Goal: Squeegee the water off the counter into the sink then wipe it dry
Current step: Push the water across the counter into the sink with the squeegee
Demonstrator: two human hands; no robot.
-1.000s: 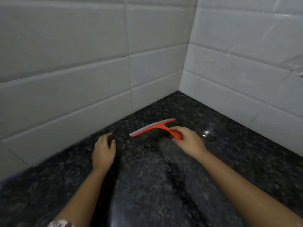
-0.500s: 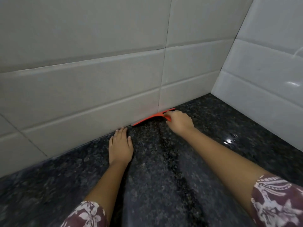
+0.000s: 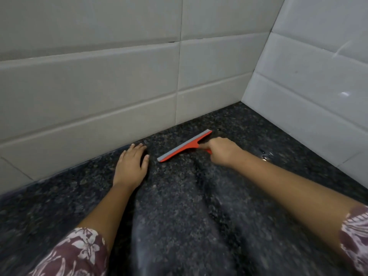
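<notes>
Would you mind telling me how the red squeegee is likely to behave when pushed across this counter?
The squeegee looks thin and plastic, so probably light and stiff. Its grey blade edge likely flexes slightly. The right hand grips its handle alone; on the glossy counter it may slide easily.

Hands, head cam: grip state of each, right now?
Left hand: open, fingers flat on the counter.
Right hand: grip closed round the squeegee.
</notes>
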